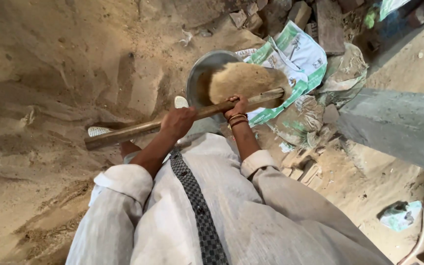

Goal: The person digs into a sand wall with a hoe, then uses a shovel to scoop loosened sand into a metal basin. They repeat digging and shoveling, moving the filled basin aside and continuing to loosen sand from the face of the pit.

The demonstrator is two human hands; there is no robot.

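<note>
Head view: both hands wrapped tight on the spade handle (148, 128), left hand (177, 122) further back, right hand (236, 104) near the blade. Blade's loaded with sand (241, 81) over the metal pan (202, 68), pan looks mostly unfilled, sand pile (50, 73) left.

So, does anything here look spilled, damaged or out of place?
Nothing seems spilled: the sand heap sits on the spade over the metal pan. Broken bricks and crumpled, torn sacks lie scattered beyond it, half buried in sand.
</note>
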